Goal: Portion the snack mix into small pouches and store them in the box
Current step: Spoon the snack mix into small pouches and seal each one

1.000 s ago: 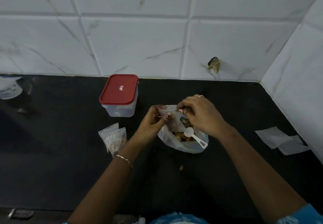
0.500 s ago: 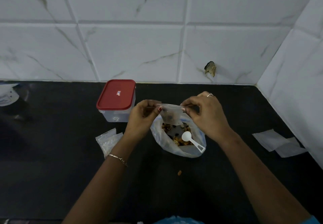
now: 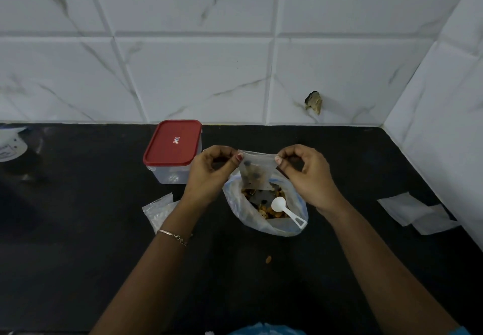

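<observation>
The box (image 3: 172,143) sits far left on the counter (image 3: 78,256), lid still on, beside the open bag (image 3: 261,225) of mix. The left hand (image 3: 209,175) and right hand (image 3: 311,177) have risen from the bag's mouth. Each now pinches a top corner of the pouch (image 3: 254,170), stretched taut above the bag with some mix inside. The scoop (image 3: 285,210) lies in the bag. Filling looks done and sealing likely comes next.
</observation>
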`<state>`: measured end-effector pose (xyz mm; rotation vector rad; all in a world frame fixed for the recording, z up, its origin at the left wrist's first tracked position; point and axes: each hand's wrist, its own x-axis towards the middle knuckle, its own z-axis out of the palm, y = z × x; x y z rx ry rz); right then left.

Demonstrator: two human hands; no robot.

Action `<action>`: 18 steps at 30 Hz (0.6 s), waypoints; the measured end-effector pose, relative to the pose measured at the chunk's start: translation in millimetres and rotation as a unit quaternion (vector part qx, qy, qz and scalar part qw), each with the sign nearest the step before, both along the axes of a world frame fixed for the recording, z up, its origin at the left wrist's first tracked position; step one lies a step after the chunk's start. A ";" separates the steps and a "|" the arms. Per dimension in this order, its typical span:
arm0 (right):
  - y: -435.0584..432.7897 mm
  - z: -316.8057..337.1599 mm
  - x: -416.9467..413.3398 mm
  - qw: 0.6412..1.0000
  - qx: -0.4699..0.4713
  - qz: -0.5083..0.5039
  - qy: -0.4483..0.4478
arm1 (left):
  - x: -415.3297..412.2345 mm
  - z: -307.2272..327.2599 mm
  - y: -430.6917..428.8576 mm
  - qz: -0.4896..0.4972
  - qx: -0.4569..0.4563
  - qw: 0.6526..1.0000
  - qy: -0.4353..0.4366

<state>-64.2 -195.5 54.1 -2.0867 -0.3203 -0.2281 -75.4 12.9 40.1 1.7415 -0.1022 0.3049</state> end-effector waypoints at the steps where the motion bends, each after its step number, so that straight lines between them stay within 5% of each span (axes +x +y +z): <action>1: 1.0 2.1 -2.3 0.999 -0.012 -0.016 -0.041 | -0.7 2.8 -1.2 0.009 0.005 1.000 -0.017; 4: 2.5 9.4 -5.1 0.990 -0.042 -0.042 -0.128 | -1.4 13.5 -3.5 0.015 0.024 0.997 -0.073; 8: -0.5 6.0 -1.3 0.995 -0.056 -0.020 -0.082 | -1.5 21.2 -4.0 -0.007 0.031 0.997 -0.065; 14: 2.5 4.4 -3.1 0.989 -0.041 -0.049 -0.134 | -1.7 25.8 -7.4 -0.023 0.016 0.998 -0.052; 18: -2.5 5.7 -0.5 0.996 -0.036 -0.028 -0.074 | -0.3 23.7 -7.3 -0.045 0.056 0.996 -0.044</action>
